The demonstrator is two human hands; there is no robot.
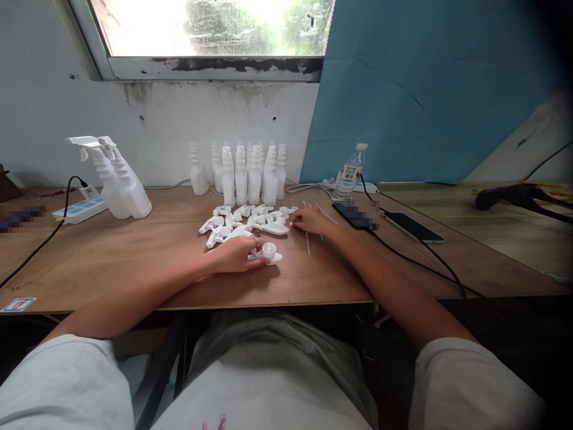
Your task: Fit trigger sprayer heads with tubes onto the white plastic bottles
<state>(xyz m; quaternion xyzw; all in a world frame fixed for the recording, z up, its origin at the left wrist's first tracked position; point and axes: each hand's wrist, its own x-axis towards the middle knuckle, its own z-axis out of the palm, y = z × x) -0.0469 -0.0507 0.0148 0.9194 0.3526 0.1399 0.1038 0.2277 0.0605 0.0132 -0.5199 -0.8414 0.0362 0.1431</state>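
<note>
My left hand (236, 254) is closed around a white spray trigger head (276, 258), its round collar facing up, just above the table's near middle. Beyond it lies a heap of white trigger heads (224, 218). My right hand (310, 218) is at the heap's right edge with its fingers pinched together. A tiny white bit shows at those fingertips, too small to name. Thin white tubes (308, 243) lie loose beneath and around my right hand.
Several white bottles (254, 176) without heads stand along the wall. Two bottles with trigger heads (129, 185) stand at left beside a power strip (80, 209). On the right are a water bottle (350, 173), two phones (414, 227) and black cables (416, 260).
</note>
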